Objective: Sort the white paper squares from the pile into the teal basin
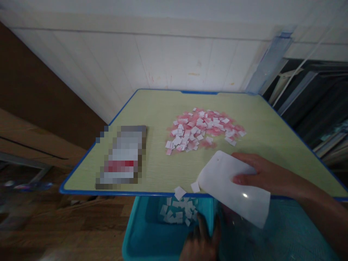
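My right hand [250, 170] holds a thin white plastic sheet [233, 181] with rounded corners and a small hole, tilted over the table's front edge. By its left corner, a small white paper square [195, 187] lies near the edge; another white square [179, 193] is right at the edge, over the bin. Below, my left hand [201, 235] is closed around the right side of a teal plastic bin [129, 228], fingers inside and thumb outside. Several white squares [178, 214] lie in the bin. Farther back, a pile of white and pink pieces [201, 127] spreads over the tabletop.
The light green table [154, 174] has a blue rim. On its left lies a blurred-out rectangular object [122, 152]. Behind stands a white panelled wall [174, 61]. Dark flat panels [320, 87] lean at the right; brown cardboard [35, 134] stands at the left above a wooden floor [81, 228].
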Tool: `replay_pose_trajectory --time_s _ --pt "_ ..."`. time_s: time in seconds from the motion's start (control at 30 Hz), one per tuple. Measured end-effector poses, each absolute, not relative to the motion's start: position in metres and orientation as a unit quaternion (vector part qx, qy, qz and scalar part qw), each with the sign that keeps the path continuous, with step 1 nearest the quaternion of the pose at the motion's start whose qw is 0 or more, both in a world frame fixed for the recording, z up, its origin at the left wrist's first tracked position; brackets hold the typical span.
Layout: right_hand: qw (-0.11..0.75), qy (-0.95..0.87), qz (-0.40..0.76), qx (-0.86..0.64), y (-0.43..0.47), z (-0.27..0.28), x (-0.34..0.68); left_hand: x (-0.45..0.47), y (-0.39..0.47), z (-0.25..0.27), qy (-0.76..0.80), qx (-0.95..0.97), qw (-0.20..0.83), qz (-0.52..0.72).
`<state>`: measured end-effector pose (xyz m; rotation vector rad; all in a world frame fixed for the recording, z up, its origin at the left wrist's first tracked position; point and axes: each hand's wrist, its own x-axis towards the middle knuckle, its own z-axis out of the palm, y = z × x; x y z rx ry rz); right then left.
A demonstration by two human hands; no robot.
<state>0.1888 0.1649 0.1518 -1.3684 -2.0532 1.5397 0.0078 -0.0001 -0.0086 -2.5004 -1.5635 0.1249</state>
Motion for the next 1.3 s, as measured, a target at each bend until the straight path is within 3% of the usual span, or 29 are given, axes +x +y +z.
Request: replay_pose_trajectory --time_s 0.4,0.8,1.3 --pt "0.079 -0.710 0.540 -0.445 0.162 0.156 0.161 0.007 0.002 -0.008 -0.524 -0.847 0.090 0.023" --pt "0.067 -0.810 0.370 -0.450 0.144 0.177 0.149 0.006 0.001 -0.008 -0.522 -0.849 0.084 0.010" --pt "0.066 -0.836 0.340 -0.426 0.145 0.168 0.146 0.006 0.001 -0.013 -0.521 -0.849 0.090 -0.009"
